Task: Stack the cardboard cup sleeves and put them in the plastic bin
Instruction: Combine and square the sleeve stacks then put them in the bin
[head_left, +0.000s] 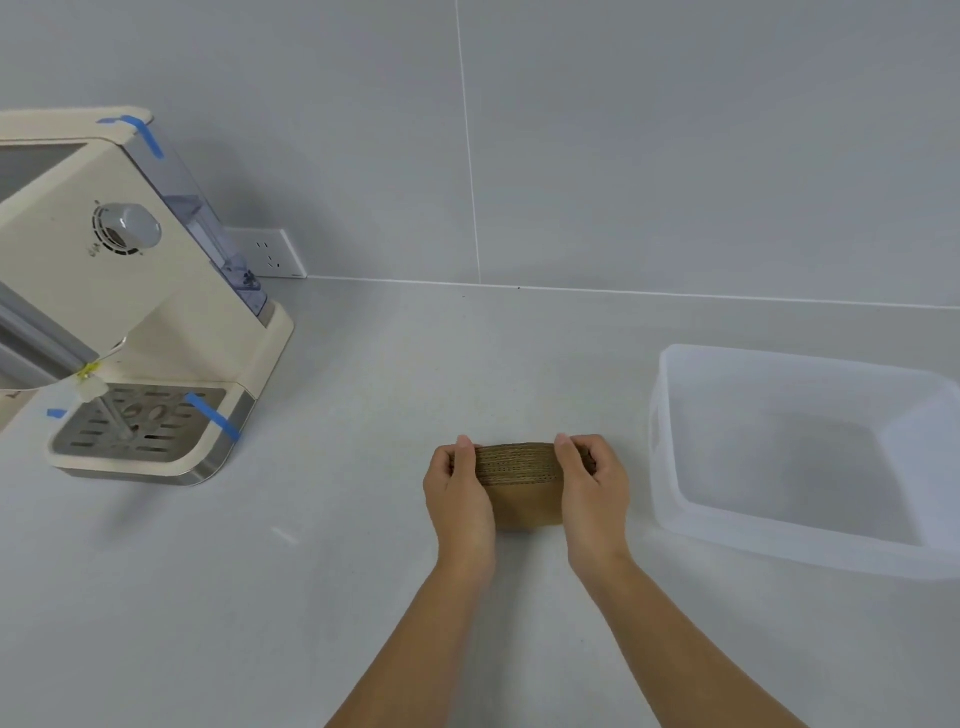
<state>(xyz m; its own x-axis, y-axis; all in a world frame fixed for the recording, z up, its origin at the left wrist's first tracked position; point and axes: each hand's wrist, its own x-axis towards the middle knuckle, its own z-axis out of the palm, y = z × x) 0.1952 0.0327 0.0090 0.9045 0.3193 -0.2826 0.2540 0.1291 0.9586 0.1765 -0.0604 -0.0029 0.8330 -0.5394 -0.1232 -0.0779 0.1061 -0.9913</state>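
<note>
A stack of brown cardboard cup sleeves (522, 480) stands on edge on the grey counter, its corrugated edges facing up. My left hand (457, 493) clasps the stack's left end and my right hand (592, 488) clasps its right end, pressing the sleeves together between them. A translucent white plastic bin (670, 467) sits to the right of the stack, a short gap away, with nothing visible inside it.
A cream coffee machine (119, 291) with blue tape strips and a metal drip tray (140, 431) stands at the left. A wall socket (270, 254) is behind it. A grey tiled wall closes the back of the counter (415, 364).
</note>
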